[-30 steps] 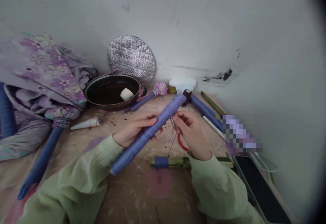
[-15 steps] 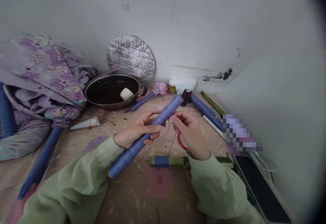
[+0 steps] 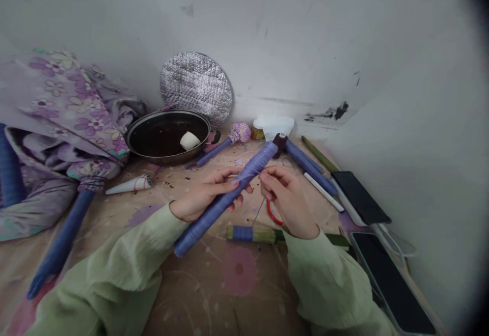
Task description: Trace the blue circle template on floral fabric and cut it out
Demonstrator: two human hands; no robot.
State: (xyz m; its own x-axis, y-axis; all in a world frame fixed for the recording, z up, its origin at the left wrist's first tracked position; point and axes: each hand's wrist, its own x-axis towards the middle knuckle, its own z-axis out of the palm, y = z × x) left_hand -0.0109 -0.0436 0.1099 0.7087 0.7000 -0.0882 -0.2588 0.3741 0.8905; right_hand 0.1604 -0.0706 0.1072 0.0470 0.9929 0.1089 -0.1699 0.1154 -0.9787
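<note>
- The left hand [image 3: 208,193] is holding the blue stick [image 3: 250,171] around its middle, thumb lying on top and fingers curling behind.
- The right hand [image 3: 287,198] is bending its fingers into a narrow pinch just beside the upper half; whether it is gripping a strand, I cannot tell.
- The stick is slanting above the table [image 3: 191,290], its upper end overlapping the dark spool [image 3: 280,144] in view.
- Blue wrapping is covering nearly all the visible stick, so that winding seems mostly done; pale strands are crossing near the upper end, perhaps not yet neat.
- Below, the bamboo piece [image 3: 263,235] is wearing only a short blue band [image 3: 242,233]; most of its visible length is showing bare, apparently leaving that part unwrapped.
- A thin thread [image 3: 258,212] is rising from the band toward the right hand.
- The small jar [image 3: 257,133] is showing yellowish colouring, too small for reading.
- Both phones, the upper [image 3: 362,198] and the lower [image 3: 393,282], are showing dark screens; no brand or writing is coming through legibly anywhere.
</note>
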